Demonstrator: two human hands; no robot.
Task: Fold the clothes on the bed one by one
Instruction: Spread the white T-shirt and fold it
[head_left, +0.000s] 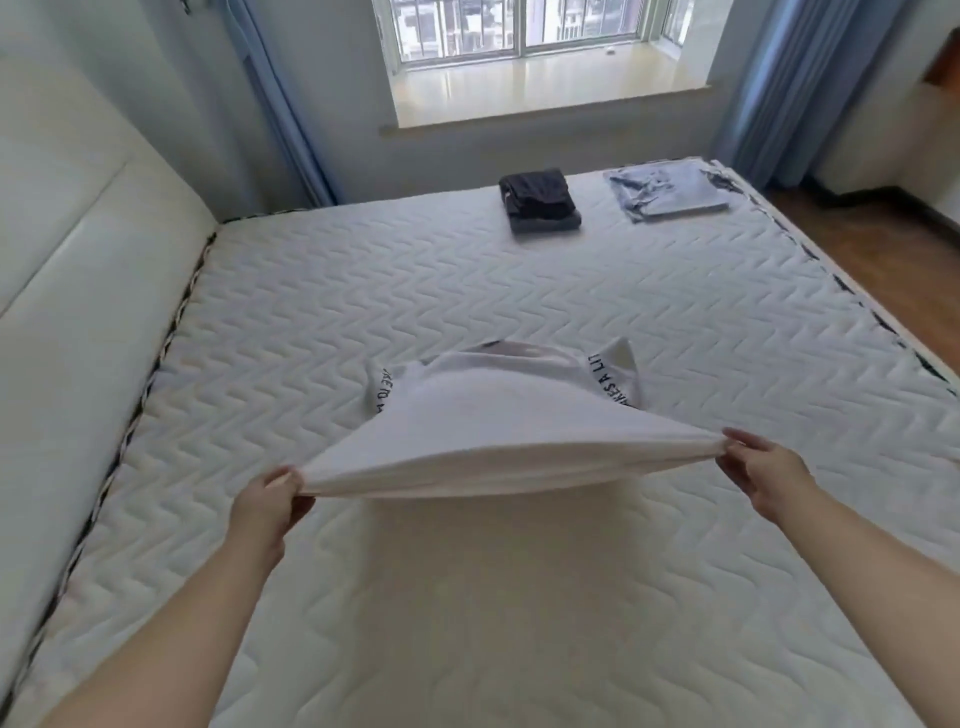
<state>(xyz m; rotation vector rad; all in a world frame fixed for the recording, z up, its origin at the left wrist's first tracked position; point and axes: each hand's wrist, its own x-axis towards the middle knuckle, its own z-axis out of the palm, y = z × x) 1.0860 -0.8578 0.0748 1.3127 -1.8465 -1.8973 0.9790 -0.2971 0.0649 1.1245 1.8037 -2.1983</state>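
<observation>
Both hands, left hand (270, 501) and right hand (763, 475), pinch white shirt (498, 415) hem corners, lifted above bed (467, 291); folded dark clothes (540, 205) far side.

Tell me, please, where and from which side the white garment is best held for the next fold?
Probably where it is held now: the white garment by its two near hem corners, from the person's side. The left hand and right hand pinch them, stretching the hem taut, while the lettered far end rests on the mattress.
</observation>
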